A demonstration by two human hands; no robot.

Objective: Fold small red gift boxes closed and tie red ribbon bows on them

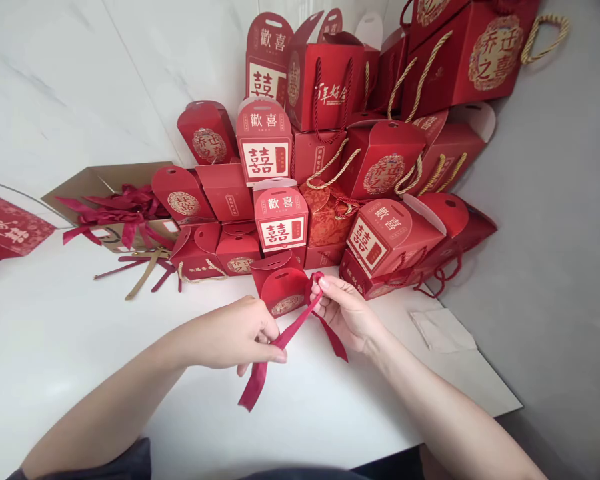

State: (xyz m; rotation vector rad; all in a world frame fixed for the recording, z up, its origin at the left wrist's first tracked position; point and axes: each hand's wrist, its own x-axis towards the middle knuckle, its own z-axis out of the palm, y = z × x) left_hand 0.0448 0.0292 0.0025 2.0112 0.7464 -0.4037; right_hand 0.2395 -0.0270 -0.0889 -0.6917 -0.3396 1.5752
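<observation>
Ribbon (pixel 296 327) — between boxes (pixel 281 230) and tabletop edge (pixel 390 452)

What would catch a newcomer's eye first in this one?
Probably the red gift boxes, piled high at the back of the white table. Next comes the crimson ribbon in front of them, held in the left hand and right hand. Further left, similar ribbons hang over the edge of a cardboard box.

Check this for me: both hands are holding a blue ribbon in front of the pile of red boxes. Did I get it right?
Almost! The ribbon is dark pinkish red, not blue, as the head view shows. The left hand and right hand do both hold it, in front of the pile of red boxes.
</observation>
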